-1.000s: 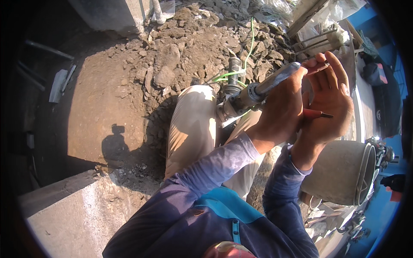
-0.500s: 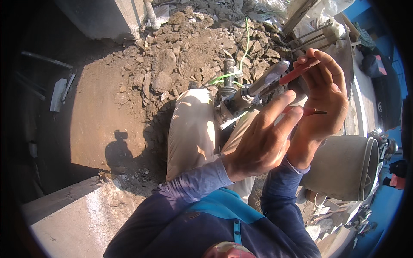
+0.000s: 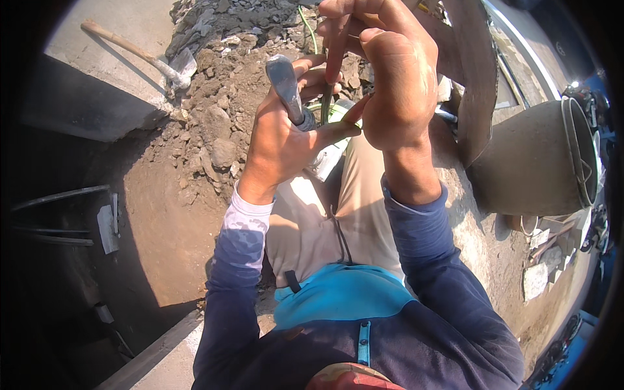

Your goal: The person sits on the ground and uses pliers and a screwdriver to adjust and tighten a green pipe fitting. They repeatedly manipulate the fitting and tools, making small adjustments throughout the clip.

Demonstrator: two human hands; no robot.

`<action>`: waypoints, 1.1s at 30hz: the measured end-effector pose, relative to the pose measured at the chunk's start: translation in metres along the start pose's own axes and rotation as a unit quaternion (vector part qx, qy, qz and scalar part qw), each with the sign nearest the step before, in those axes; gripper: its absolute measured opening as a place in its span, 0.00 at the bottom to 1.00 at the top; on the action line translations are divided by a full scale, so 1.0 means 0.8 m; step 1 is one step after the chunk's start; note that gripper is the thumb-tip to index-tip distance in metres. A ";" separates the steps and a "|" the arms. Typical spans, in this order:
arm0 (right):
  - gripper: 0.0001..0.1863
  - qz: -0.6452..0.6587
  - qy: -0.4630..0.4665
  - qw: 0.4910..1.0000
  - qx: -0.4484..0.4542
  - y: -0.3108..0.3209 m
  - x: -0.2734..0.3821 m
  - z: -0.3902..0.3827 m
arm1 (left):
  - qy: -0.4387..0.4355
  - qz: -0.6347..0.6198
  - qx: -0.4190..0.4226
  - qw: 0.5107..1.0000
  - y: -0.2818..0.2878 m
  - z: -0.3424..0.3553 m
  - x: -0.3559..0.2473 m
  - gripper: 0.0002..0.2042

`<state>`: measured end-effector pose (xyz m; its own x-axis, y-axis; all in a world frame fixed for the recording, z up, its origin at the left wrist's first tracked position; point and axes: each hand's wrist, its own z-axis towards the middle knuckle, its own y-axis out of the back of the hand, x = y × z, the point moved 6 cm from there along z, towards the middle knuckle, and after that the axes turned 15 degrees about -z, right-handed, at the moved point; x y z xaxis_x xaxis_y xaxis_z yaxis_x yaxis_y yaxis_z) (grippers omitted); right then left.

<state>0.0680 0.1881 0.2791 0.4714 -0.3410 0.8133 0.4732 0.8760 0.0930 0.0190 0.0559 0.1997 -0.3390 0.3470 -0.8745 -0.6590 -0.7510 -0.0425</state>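
Beyond the fingertips, rubble heap (image 3: 221,123) and grey drum (image 3: 539,162). Left hand (image 3: 279,140) raised, fingers wrapped around grey metal tool (image 3: 286,84); right hand (image 3: 390,78) curled, pinching thin red rod (image 3: 337,58) just beside it.

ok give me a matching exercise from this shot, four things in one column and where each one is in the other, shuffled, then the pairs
Things:
1. metal tool
2. hammer
3. bucket
4. rubble

Places:
A. lying on the concrete slab, upper left
B. on its side at the right
C. in the left hand
D. piled on the ground, left of the hands

Pairs: 1-C, 2-A, 3-B, 4-D
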 end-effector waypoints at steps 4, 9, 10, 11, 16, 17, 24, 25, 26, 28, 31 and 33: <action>0.18 -0.043 0.071 0.996 -0.023 0.007 0.005 -0.001 | -0.089 0.081 -0.041 0.992 0.001 -0.008 -0.005 0.52; 0.18 -0.003 -0.021 1.000 -0.023 0.007 0.007 -0.004 | -0.273 0.232 -0.129 0.925 -0.068 -0.106 -0.012 0.41; 0.19 -0.006 -0.024 0.999 -0.030 0.012 0.006 -0.003 | -0.200 0.236 -0.148 0.939 -0.088 -0.108 0.003 0.39; 0.19 -0.003 -0.029 0.999 -0.033 0.012 0.006 -0.003 | -0.180 0.246 -0.148 0.941 -0.090 -0.100 0.011 0.44; 0.30 -0.009 0.028 1.000 -0.002 0.026 -0.017 0.000 | -0.169 0.212 -0.220 0.937 -0.109 -0.025 0.021 0.39; 0.30 -0.031 0.021 0.999 -0.005 0.024 -0.014 0.000 | -0.167 0.208 -0.232 0.935 -0.107 -0.017 0.023 0.38; 0.30 0.009 -0.009 1.000 -0.002 0.021 -0.021 0.000 | -0.203 0.176 -0.335 0.903 -0.094 0.003 0.024 0.34; 0.30 0.019 -0.006 1.000 -0.011 0.024 -0.022 0.002 | -0.211 0.174 -0.341 0.899 -0.093 0.005 0.021 0.33; 0.30 0.028 -0.004 0.999 -0.020 0.027 -0.023 0.003 | -0.208 0.171 -0.338 0.902 -0.092 0.006 0.019 0.33; 0.33 -0.014 -0.002 1.000 -0.020 0.029 -0.024 0.004 | -0.203 0.162 -0.331 0.907 -0.093 0.006 0.015 0.33; 0.36 -0.060 -0.005 0.998 -0.029 0.030 -0.022 0.006 | -0.200 0.157 -0.326 0.911 -0.090 0.009 0.012 0.35; 0.35 -0.065 -0.013 0.997 -0.041 0.029 -0.020 0.006 | -0.184 0.161 -0.301 0.922 -0.089 0.010 0.013 0.36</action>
<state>0.0679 0.2155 0.2708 0.3840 -0.4400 0.8118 0.5882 0.7942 0.1523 0.0568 0.1172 0.1974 -0.7297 0.1355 -0.6702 -0.0295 -0.9855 -0.1671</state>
